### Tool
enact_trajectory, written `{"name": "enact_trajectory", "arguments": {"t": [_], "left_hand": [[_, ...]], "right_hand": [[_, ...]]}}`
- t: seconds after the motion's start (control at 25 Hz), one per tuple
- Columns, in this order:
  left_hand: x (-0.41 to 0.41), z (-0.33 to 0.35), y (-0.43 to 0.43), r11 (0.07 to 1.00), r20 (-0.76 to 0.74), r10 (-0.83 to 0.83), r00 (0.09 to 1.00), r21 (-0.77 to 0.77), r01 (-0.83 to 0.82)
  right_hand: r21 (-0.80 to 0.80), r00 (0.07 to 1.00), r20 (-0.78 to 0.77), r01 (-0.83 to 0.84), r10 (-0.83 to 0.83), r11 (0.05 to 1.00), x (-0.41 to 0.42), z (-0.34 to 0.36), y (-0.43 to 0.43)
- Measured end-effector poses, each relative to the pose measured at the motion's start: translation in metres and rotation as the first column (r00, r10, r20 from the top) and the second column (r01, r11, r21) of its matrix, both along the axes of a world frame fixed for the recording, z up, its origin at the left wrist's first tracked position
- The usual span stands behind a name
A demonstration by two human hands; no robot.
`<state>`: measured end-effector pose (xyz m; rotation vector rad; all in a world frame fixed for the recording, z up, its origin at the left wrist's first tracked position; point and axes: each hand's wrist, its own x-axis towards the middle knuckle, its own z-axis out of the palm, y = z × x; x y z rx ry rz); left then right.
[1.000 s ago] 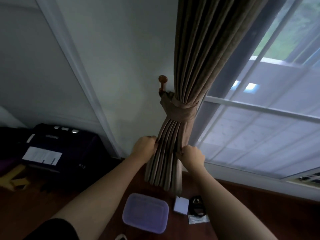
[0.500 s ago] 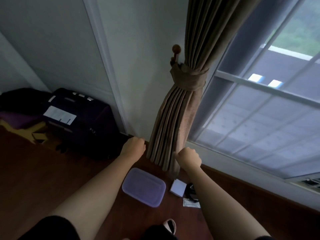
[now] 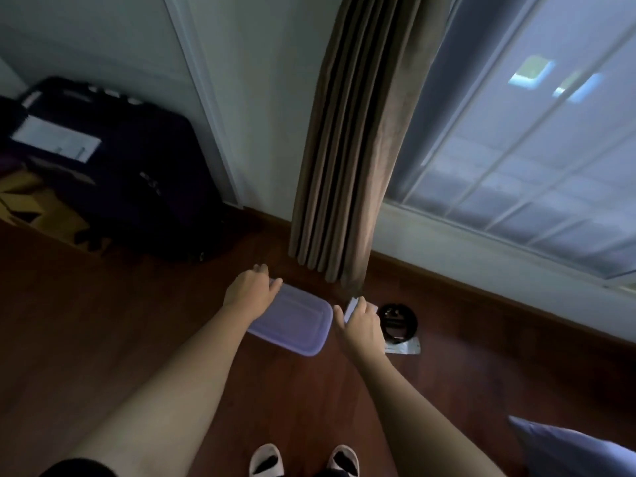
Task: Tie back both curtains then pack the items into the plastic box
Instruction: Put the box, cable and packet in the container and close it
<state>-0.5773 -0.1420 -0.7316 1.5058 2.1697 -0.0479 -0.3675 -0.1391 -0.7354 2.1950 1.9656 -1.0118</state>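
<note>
A brown curtain [image 3: 347,160] hangs gathered in tight folds beside the window, its hem just above the floor. Below it a lidded purple plastic box [image 3: 296,321] lies on the wooden floor. My left hand [image 3: 249,290] reaches down over the box's left end, fingers spread, at or just above the lid. My right hand [image 3: 359,325] hovers at the box's right end, fingers apart, partly covering a small white card [image 3: 352,304]. A black coiled item [image 3: 399,321] and a clear packet [image 3: 404,347] lie just right of that hand.
A dark suitcase [image 3: 137,180] with a paper label stands against the wall at left, beside cardboard [image 3: 31,204]. A window [image 3: 537,132] fills the right. A purple cushion [image 3: 578,449] sits at bottom right. My slippered feet [image 3: 303,459] show at the bottom edge.
Both hands let go of the curtain and dropped toward the floor, now at either end of the plastic box. The view tilted down, so the tieback and hook left the frame.
</note>
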Motion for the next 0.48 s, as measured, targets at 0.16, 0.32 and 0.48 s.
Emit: {"name": "enact_trajectory", "arguments": {"t": [0.16, 0.32, 0.48], "left_hand": [[-0.010, -0.138, -0.012, 0.999, -0.083, -0.038, 0.996, -0.035, 0.035], [-0.031, -0.279, -0.010, 0.998, -0.140, -0.041, 0.989, -0.059, 0.033], [-0.061, -0.385, -0.005, 0.999, -0.191, 0.004, 0.982, -0.043, -0.012]], "right_hand": [[0.012, 0.999, 0.026, -0.035, 0.035, 0.999, 0.003, -0.125, -0.003], [0.000, 0.996, 0.056, -0.069, 0.068, 0.998, 0.007, -0.266, 0.015], [-0.091, 0.996, 0.038, -0.080, 0.084, 0.993, 0.010, -0.377, 0.026]]}}
